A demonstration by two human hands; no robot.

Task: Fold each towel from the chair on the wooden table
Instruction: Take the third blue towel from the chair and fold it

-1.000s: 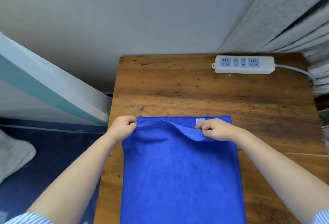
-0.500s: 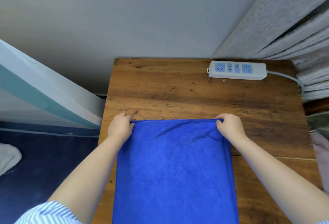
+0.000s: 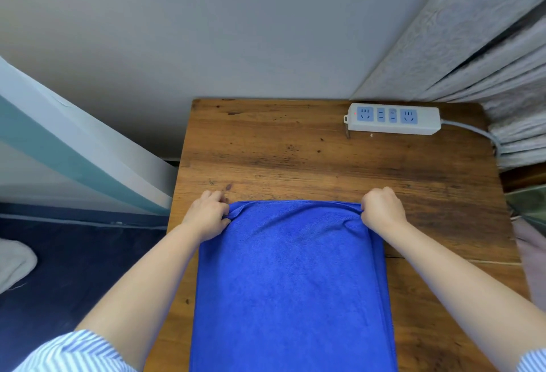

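Here one fuzzy blue towel (image 3: pixel 291 277) lies rectangular on the grainy wooden worktop (image 3: pixel 295 159); left hand (image 3: pixel 208 215) and right hand (image 3: pixel 382 209) pinch its far corners.

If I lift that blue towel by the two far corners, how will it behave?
Probably floppy: the blue towel bunches into soft creases where the left hand and right hand pinch its corners. Likely light, since fingertips alone hold it. Its fuzzy pile should grip the wooden table rather than slide.

Grey wall (image 3: pixel 206 17), patterned curtain (image 3: pixel 472 46)
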